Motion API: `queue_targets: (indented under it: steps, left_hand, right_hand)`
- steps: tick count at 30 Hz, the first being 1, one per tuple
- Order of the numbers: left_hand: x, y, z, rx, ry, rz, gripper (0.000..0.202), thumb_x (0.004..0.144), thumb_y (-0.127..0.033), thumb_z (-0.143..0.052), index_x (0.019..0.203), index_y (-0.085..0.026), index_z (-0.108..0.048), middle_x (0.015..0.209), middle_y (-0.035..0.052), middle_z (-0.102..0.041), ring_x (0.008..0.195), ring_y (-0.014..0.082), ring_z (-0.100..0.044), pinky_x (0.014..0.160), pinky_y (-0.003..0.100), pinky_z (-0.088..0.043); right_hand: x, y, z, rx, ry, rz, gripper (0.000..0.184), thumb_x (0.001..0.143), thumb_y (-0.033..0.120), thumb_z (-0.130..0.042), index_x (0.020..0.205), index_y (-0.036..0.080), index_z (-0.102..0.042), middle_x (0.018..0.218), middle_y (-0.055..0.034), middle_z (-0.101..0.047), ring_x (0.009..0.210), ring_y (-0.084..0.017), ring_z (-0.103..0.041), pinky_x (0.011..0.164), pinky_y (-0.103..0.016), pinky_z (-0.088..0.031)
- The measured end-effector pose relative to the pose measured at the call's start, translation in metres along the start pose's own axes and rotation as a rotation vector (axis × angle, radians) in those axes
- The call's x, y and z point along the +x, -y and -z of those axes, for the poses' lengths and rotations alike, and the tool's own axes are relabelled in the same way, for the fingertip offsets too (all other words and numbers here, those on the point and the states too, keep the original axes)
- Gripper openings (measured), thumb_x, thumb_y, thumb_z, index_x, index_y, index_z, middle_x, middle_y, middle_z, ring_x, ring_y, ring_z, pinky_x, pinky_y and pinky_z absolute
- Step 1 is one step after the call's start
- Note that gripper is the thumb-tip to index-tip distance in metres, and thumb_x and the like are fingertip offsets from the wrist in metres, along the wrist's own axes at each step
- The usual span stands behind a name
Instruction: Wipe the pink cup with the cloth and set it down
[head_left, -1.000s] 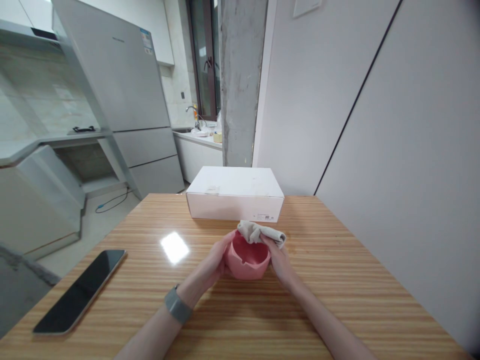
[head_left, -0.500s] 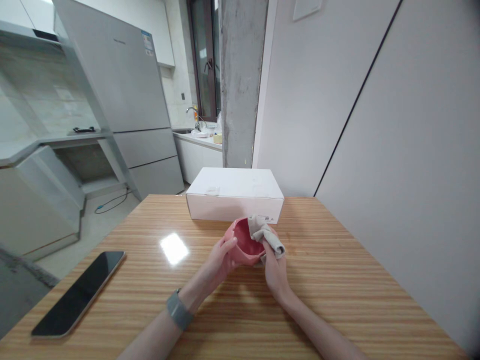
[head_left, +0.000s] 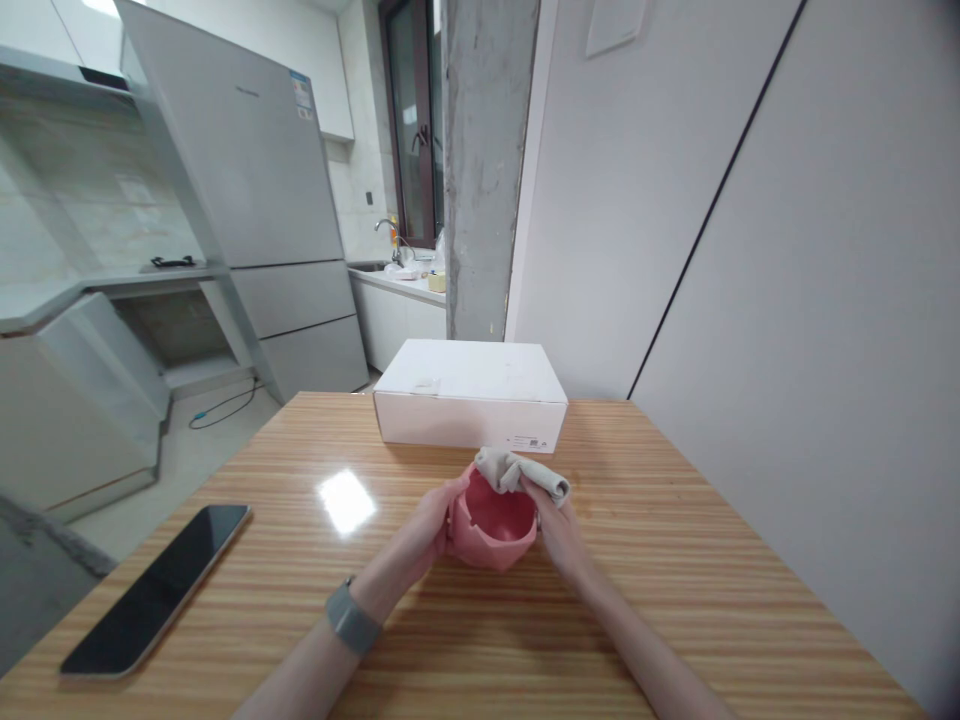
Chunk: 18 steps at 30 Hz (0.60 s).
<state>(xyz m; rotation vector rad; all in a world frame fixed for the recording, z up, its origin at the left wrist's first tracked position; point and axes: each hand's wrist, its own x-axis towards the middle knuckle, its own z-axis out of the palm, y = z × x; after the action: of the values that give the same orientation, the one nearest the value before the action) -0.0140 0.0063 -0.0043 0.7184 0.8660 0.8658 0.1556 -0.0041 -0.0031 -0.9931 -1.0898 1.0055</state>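
A pink bowl-like vessel [head_left: 491,545] with an angular, faceted body and an uneven rim is tilted toward me above the table. My left hand [head_left: 439,512] is closed round its left side, thumb along the rim. A folded light grey cloth [head_left: 521,473] lies over the far right part of the rim. My right hand [head_left: 556,520] grips the cloth at the vessel's right edge; its lower fingers are partly hidden behind the vessel.
Just beyond my hands a white cardboard box [head_left: 471,395] sits on the striped wooden table [head_left: 675,570]. A black phone [head_left: 161,590] lies near the left edge. A wall [head_left: 810,330] runs along the right; a fridge [head_left: 240,150] stands back left.
The vessel has come slightly nearer and turned, its opening facing me more. The cloth has shifted left along the far rim. My left hand has moved back a little with the vessel.
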Motion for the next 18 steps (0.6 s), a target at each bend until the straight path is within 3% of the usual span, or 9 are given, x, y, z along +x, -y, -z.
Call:
queue_targets:
  steps: [4,9,14,18]
  left_hand:
    - [0.0,0.001,-0.004,-0.062,-0.001,-0.088,0.043,0.078,-0.042,-0.061,0.107,-0.01,-0.063,0.089,0.0108,-0.072,0.076,0.023,-0.069,0.064,0.032,-0.055]
    - [-0.008,0.0,-0.011,-0.177,0.191,-0.216,0.043,0.081,-0.032,-0.061,0.12,-0.013,-0.057,0.11,0.0128,-0.068,0.095,0.0256,-0.065,0.082,0.037,-0.052]
    - [-0.004,0.001,-0.002,-0.1,0.261,-0.08,0.045,0.087,-0.045,-0.051,0.12,-0.016,-0.057,0.111,0.0106,-0.067,0.096,0.0232,-0.063,0.078,0.032,-0.051]
    - [-0.002,0.003,0.006,0.01,0.257,0.03,0.048,0.083,-0.053,-0.053,0.113,-0.016,-0.062,0.101,0.0096,-0.069,0.087,0.0216,-0.064,0.07,0.03,-0.051]
  right_hand:
    - [-0.004,-0.01,-0.008,0.003,-0.023,0.064,0.034,0.079,0.049,-0.061,0.101,0.022,-0.066,0.101,-0.0046,-0.068,0.106,-0.025,-0.056,0.095,-0.038,-0.042]
    - [-0.01,-0.022,-0.013,-0.049,-0.072,0.233,0.03,0.086,0.043,-0.051,0.1,0.021,-0.066,0.102,-0.0066,-0.066,0.112,-0.024,-0.053,0.102,-0.039,-0.036]
    - [-0.005,-0.01,0.002,-0.062,-0.075,0.203,0.024,0.083,0.04,-0.058,0.093,0.021,-0.067,0.098,-0.0046,-0.068,0.101,-0.024,-0.057,0.096,-0.038,-0.041]
    - [0.0,-0.003,0.013,-0.063,0.067,0.141,0.021,0.083,0.041,-0.059,0.088,0.022,-0.068,0.091,-0.0023,-0.069,0.093,-0.023,-0.06,0.09,-0.035,-0.045]
